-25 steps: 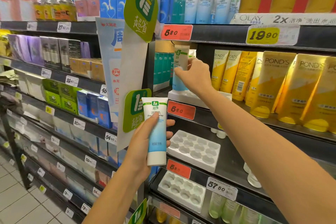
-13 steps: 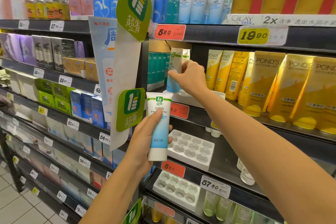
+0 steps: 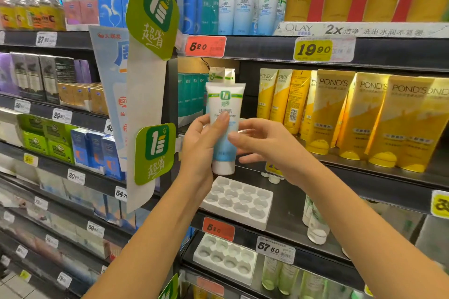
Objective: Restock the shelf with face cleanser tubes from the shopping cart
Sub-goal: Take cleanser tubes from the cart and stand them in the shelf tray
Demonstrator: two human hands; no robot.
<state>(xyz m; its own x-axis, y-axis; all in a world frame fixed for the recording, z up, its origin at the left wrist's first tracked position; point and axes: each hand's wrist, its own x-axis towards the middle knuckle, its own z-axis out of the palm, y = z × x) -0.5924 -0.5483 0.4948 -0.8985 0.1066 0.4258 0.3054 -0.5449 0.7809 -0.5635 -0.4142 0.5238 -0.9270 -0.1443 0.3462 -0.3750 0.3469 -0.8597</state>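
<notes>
Presently, left hand (image 3: 199, 145): wrapped round the lower half of a face cleanser tube (image 3: 224, 107), thumb laid across its front.
Held tube: kept upright, white cap down, in front of the middle shelf (image 3: 352, 175) and above a white socket tray (image 3: 239, 201).
Right hand (image 3: 267, 145): nothing is grasped; fingers are loosely spread, index tip lying at the tube's right edge; contact cannot be told.
Shelved tubes (image 3: 216, 75): two matching tops are seen just behind the held one.
Neighbours: yellow POND'S tubes (image 3: 340, 114) are stood to the right.
Price tag (image 3: 205, 46): red, marked 5.20, fixed on the shelf edge above.
</notes>
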